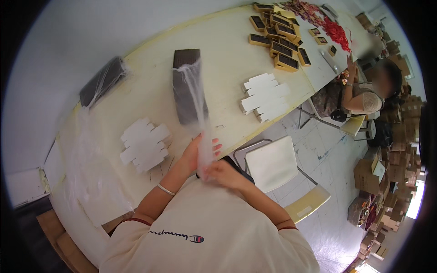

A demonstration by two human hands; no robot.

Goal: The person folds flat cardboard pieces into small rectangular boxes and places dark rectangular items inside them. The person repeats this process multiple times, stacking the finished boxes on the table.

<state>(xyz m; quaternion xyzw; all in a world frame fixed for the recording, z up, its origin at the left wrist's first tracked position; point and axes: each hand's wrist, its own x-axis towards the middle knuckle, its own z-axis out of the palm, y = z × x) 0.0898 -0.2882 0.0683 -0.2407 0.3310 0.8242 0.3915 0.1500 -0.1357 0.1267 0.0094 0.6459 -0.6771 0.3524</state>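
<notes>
A stack of black trays (186, 86) stands on the table in front of me, partly inside a clear plastic bag (199, 98). The bag's loose end is drawn toward my body in a twisted strip. My left hand (193, 154) lies beside and behind this strip, with its fingers stretched out and the plastic crossing its palm. Closer to my shirt, my right hand (223, 174) is closed on the end of the bag, its fingertips somewhat blurred. Flat white cardboard pieces lie in one pile (144, 144) left of my hands and another pile (264, 96) to the right.
Another plastic-wrapped dark stack (104, 81) lies by the wall. Loose clear plastic (86, 159) covers the table's left part. Gold boxes with black inserts (284, 45) are heaped farther off, near red packets (334, 32). A folding chair (271, 164) and a seated person (364, 98) are on the right.
</notes>
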